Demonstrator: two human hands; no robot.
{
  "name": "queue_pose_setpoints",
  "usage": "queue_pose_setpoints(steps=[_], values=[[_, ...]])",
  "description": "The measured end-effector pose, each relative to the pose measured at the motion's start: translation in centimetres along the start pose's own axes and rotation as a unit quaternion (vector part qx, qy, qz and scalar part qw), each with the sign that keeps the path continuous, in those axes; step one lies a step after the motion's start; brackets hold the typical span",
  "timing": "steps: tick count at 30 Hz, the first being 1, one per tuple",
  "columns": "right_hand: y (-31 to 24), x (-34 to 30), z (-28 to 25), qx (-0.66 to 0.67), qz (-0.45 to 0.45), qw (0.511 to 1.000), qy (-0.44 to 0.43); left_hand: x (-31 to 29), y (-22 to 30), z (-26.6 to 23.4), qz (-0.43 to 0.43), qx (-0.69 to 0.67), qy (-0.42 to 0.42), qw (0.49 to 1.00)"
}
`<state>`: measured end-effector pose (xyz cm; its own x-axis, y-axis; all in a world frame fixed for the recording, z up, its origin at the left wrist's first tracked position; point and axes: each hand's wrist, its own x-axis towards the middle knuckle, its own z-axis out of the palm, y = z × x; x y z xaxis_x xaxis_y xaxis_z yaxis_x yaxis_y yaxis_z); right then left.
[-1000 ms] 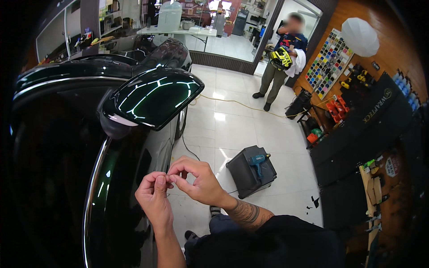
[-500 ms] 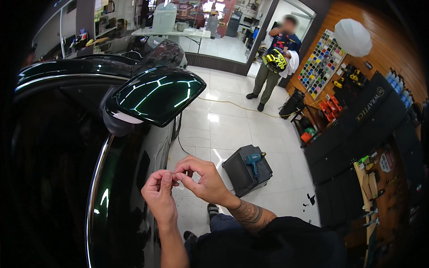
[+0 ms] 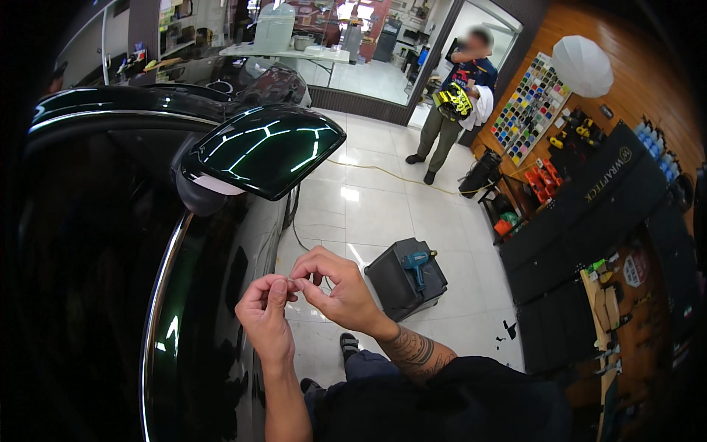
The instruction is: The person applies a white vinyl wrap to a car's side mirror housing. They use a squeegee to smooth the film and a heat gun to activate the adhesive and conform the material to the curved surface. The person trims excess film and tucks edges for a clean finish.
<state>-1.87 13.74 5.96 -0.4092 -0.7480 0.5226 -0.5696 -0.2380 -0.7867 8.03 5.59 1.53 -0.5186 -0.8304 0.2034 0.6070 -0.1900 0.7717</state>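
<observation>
Both hands meet beside black car door [image 3: 221,309]: left hand [image 3: 266,320] & right hand [image 3: 337,291] fingertips pressed together, pinching something tiny (too small to ID), under side mirror [image 3: 265,151].

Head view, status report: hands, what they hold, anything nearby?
Left hand and right hand pinched together, fingertips meeting; item between them too small to tell. Black car door alongside. Wing mirror above.

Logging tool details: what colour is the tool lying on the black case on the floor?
Teal, with a black nozzle; the heat-gun-like tool on the black case shows in the head view.
</observation>
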Motion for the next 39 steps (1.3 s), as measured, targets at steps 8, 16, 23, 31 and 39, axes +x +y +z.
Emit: queue_pose_setpoints(steps=[8,16,23,31,39], values=[[-1.2,-0.3,0.7,0.001,-0.02,1.0,-0.01,-0.8,0.8,-0.7,-0.011,-0.041,0.009,0.999],[-1.4,-0.3,1.3,0.01,-0.025,1.0,-0.01,-1.0,1.3,-1.1,-0.052,-0.088,0.022,0.995],[-2.2,0.0,2.0,-0.046,-0.047,0.998,-0.006,-1.7,2.6,-2.0,-0.053,-0.097,0.013,0.994],[-1.3,0.8,2.4,-0.01,-0.026,0.999,-0.017,-1.2,3.0,-3.3,-0.082,-0.21,-0.078,0.971],[-2.1,1.6,3.2,-0.066,-0.083,0.994,-0.022,-0.7,3.3,-4.0,-0.09,-0.278,-0.093,0.952]])
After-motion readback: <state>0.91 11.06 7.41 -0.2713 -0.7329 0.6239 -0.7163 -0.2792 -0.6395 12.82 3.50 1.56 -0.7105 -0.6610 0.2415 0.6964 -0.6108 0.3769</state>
